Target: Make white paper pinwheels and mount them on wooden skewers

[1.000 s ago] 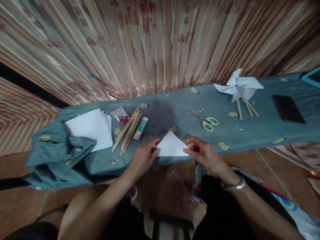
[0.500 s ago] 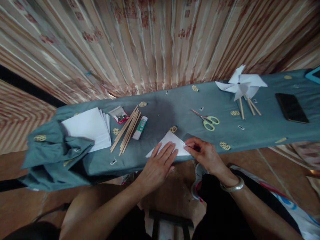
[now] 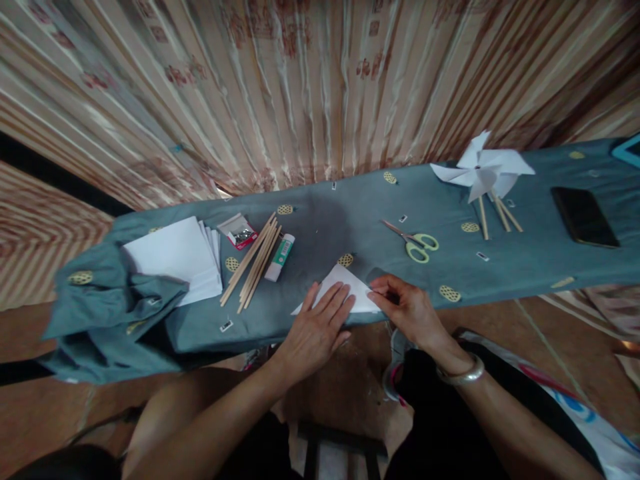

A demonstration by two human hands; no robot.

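Observation:
A sheet of white paper (image 3: 356,285), folded into a triangle, lies at the near edge of the cloth-covered table. My left hand (image 3: 319,327) rests flat on its left part with the fingers stretched out. At the paper's right side, my right hand (image 3: 407,310) pinches the edge between thumb and fingers. Beyond the right hand lie scissors (image 3: 417,247) with green handles. To the left of the paper are a glue stick (image 3: 280,257) and several wooden sticks (image 3: 257,263).
A stack of white paper (image 3: 180,260) lies at the left, near a small red-and-clear pack of metal pieces (image 3: 239,231). White paper pinwheels (image 3: 483,170) on sticks and a black phone (image 3: 585,215) lie at the right. A striped curtain (image 3: 310,87) hangs behind the table (image 3: 345,213).
Almost nothing differs. My left hand has shifted very slightly on the paper, and my right hand still pinches its right edge.

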